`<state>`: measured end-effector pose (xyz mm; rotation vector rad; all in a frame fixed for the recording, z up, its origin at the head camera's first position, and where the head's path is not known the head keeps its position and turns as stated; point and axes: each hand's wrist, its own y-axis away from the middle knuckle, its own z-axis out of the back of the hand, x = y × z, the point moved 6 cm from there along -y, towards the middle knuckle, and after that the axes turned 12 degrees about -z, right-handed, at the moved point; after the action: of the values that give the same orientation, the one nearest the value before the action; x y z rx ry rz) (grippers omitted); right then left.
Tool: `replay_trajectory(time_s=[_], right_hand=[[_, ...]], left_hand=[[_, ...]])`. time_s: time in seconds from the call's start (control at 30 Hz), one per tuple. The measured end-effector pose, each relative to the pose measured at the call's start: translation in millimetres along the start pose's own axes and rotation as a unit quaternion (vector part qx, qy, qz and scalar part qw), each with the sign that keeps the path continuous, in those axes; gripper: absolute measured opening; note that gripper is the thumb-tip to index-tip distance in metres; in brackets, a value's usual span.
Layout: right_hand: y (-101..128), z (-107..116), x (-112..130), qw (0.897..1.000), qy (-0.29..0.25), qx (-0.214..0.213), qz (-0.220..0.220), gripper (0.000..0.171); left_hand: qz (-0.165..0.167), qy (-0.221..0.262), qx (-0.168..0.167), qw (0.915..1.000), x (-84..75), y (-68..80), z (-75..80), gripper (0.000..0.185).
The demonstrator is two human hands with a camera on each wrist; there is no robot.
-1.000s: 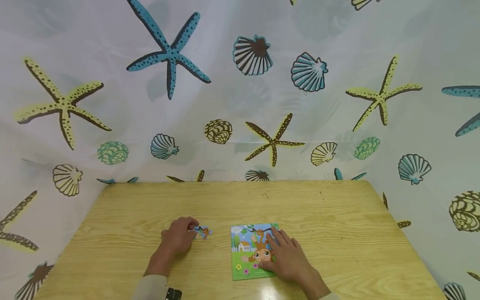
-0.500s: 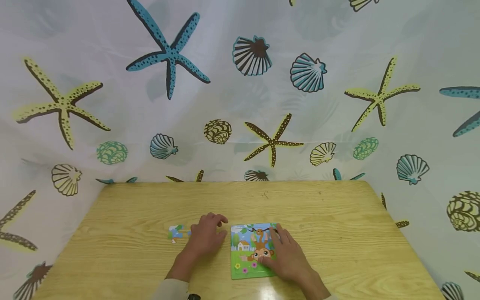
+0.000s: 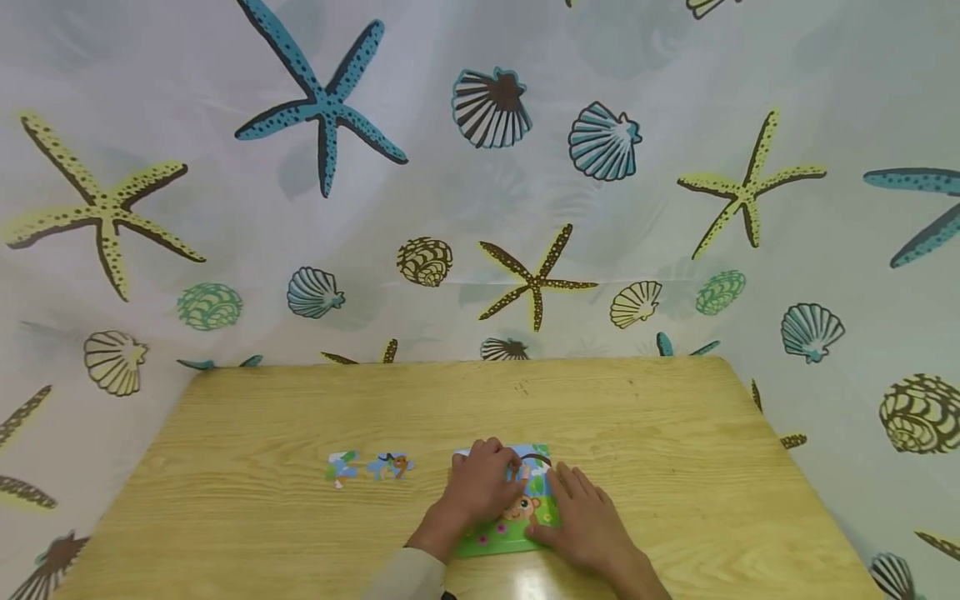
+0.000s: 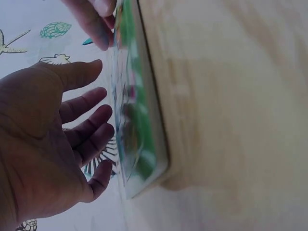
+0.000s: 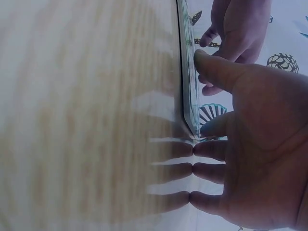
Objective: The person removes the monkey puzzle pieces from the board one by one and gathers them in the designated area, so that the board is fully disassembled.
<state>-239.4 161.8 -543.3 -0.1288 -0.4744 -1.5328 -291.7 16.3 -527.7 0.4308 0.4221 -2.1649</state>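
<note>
A picture puzzle board (image 3: 495, 537) with a monkey on green grass lies flat near the table's front edge. My left hand (image 3: 491, 462) hovers over the board's left half with fingers loosely spread; in the left wrist view the left hand (image 4: 101, 125) holds nothing beside the board (image 4: 139, 125). My right hand (image 3: 570, 492) rests at the board's right side. In the right wrist view the right hand (image 5: 197, 159) has straight fingers on the wood and its thumb against the board's edge (image 5: 188, 72). Two loose puzzle pieces (image 3: 341, 467) (image 3: 392, 465) lie left of the board.
The light wooden table (image 3: 637, 433) runs back to a curtain printed with starfish and shells (image 3: 480, 208), which encloses it behind and at both sides. The loose pieces lie about a hand's width left of the board.
My left hand has left the loose pieces and moved right onto the board. Both loose pieces now lie uncovered side by side. The right hand has stayed at the board's right side.
</note>
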Motion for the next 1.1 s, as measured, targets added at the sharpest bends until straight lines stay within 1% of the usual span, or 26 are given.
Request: replay_trajectory(time_s=[0.17, 0.33, 0.4, 0.53, 0.7, 0.87, 1.0, 1.07, 1.1], right_hand=[[1.2, -0.2, 0.1, 1.000, 0.010, 0.001, 0.006, 0.086], [1.7, -0.4, 1.1, 1.000, 0.021, 0.000, 0.005, 0.085], [1.7, -0.9, 1.5, 1.000, 0.021, -0.001, 0.006, 0.085], [2.0, -1.0, 1.2, 1.000, 0.020, 0.000, 0.006, 0.085], [0.4, -2.3, 0.3, 1.000, 0.030, 0.001, 0.004, 0.085], [-0.4, -2.9, -0.9, 0.999, 0.038, -0.002, 0.003, 0.085], [-0.8, -2.6, -1.1, 0.999, 0.041, 0.001, 0.001, 0.085], [-0.9, -2.6, -1.1, 0.999, 0.041, 0.004, 0.000, 0.084], [-0.6, -2.2, -0.9, 0.999, 0.040, 0.004, 0.000, 0.084]], left_hand=[[0.031, -0.025, 0.014, 0.9991, -0.1, -4.5, -9.3, 0.025], [0.045, -0.048, 0.031, 0.9974, -0.9, -7.9, -12.0, 0.026], [0.054, -0.048, 0.038, 0.9967, -0.9, -9.2, -12.5, 0.027], [0.071, -0.028, 0.045, 0.9961, -0.6, -13.0, -13.8, 0.027], [0.084, 0.009, 0.039, 0.9956, 1.3, -16.2, -15.8, 0.023], [0.090, 0.019, 0.022, 0.9955, 3.3, -18.5, -17.1, 0.019], [0.100, 0.023, 0.004, 0.9947, 6.1, -21.3, -18.1, 0.031], [0.102, 0.022, 0.000, 0.9945, 7.1, -22.3, -18.3, 0.039], [0.102, 0.019, -0.002, 0.9946, 7.4, -22.7, -18.2, 0.041]])
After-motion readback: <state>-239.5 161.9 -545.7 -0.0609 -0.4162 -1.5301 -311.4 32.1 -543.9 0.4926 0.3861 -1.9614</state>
